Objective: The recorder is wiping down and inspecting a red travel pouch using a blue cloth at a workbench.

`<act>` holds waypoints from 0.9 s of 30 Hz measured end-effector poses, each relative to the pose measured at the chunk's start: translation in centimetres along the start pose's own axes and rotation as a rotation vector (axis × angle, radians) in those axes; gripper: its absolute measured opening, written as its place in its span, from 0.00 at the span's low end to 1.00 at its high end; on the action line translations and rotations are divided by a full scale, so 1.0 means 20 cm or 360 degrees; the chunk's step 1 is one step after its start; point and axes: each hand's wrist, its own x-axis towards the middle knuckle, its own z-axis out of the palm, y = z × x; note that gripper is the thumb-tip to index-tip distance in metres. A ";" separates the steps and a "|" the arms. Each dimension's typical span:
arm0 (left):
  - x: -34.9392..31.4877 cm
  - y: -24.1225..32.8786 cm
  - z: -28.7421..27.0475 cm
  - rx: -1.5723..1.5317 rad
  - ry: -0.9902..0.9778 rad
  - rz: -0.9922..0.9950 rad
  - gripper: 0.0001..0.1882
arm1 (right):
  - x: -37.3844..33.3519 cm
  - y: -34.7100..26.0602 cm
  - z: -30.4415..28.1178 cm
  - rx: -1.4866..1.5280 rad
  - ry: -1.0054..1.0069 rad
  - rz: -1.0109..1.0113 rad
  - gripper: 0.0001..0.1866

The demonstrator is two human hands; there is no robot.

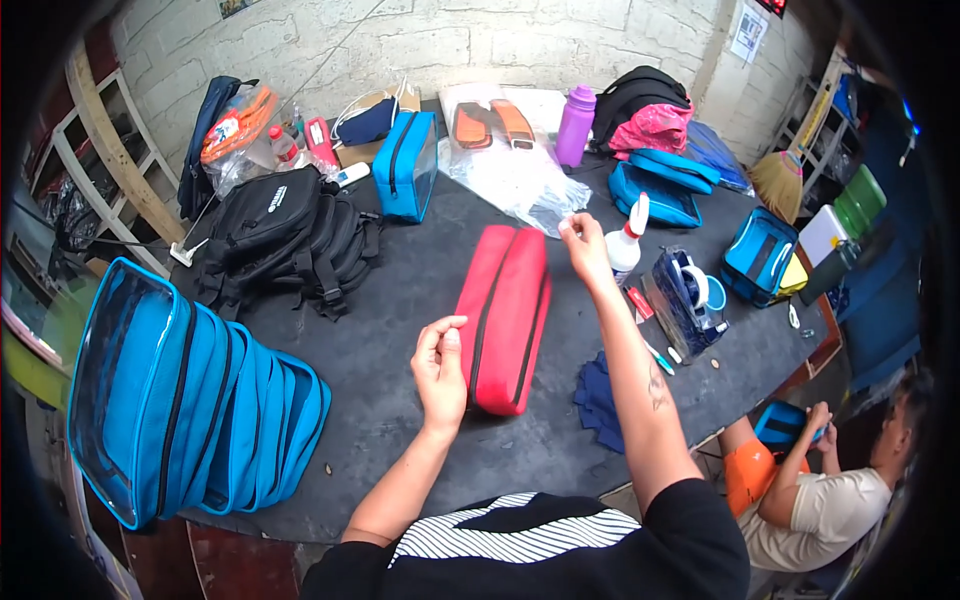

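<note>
The left hand [440, 362] rests its pressed-together fingers on the edge of the long red zip-up cloth pouch [504, 318], lying mid-table. Farther off, the right hand [583, 247] pinches its fingertips beside a white squeeze bottle [625, 245].

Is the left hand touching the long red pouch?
Touching. In the head view, the left hand rests its fingertips and thumb against the near left edge of the red pouch, with no dark table showing between them.

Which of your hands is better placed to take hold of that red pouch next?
Probably the left hand: it rests against the red pouch at its near end. The right hand is raised beyond the pouch, near the white bottle.
</note>
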 end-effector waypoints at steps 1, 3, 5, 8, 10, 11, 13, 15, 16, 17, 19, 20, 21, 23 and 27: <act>0.00 0.02 0.02 0.0015 0.0018 -0.0007 0.09 | -0.05 -0.14 -0.06 0.0013 -0.0021 0.0002 0.11; 0.01 0.08 0.07 -0.0250 0.0279 -0.0097 0.09 | -0.16 -0.41 -0.19 0.0802 -0.0475 0.0413 0.19; 0.01 0.09 0.13 -0.0245 0.0133 -0.0137 0.11 | -0.25 -0.47 -0.27 0.0867 -0.0669 0.0400 0.23; 0.04 -0.04 0.28 -0.0511 -0.0345 -0.0415 0.21 | -0.31 -0.44 -0.23 0.0731 -0.0775 0.0205 0.29; 0.08 -0.08 0.32 -0.0561 -0.0726 -0.0582 0.37 | -0.32 -0.36 -0.19 0.0370 -0.0749 -0.0014 0.38; 0.10 -0.09 0.30 -0.0549 -0.0897 -0.0635 0.42 | -0.32 -0.33 -0.17 0.0372 -0.0740 -0.0006 0.38; 0.13 0.01 0.27 -0.0619 -0.0966 -0.0598 0.43 | -0.32 -0.25 -0.14 0.0581 -0.0442 0.0219 0.40; 0.19 0.09 0.19 -0.0299 -0.0691 -0.0028 0.35 | -0.32 -0.11 -0.15 0.0614 -0.0464 0.0333 0.44; 0.23 0.06 0.13 -0.0196 -0.0340 0.0295 0.24 | -0.34 -0.06 -0.15 0.0754 -0.0380 0.0527 0.45; 0.30 0.04 0.02 0.0139 -0.0059 0.0584 0.15 | -0.36 -0.02 -0.15 0.0896 -0.0290 0.0721 0.47; 0.47 -0.04 -0.20 0.0086 0.0321 0.0439 0.17 | -0.38 -0.01 -0.13 0.1172 -0.0105 0.0870 0.50; 0.57 -0.11 -0.29 -0.0051 0.0375 0.0292 0.22 | -0.39 -0.04 -0.13 0.1241 -0.0067 0.0901 0.51; 0.64 -0.16 -0.37 -0.0192 0.0248 0.0063 0.30 | -0.38 -0.08 -0.12 0.1316 -0.0039 0.0934 0.51; 0.72 -0.29 -0.31 -0.0436 0.0159 -0.0146 0.35 | -0.34 -0.24 -0.05 0.1699 -0.0687 0.0431 0.55; 0.63 -0.29 -0.15 -0.0518 -0.0697 -0.0453 0.39 | -0.19 -0.17 -0.01 0.1503 -0.0456 0.0390 0.47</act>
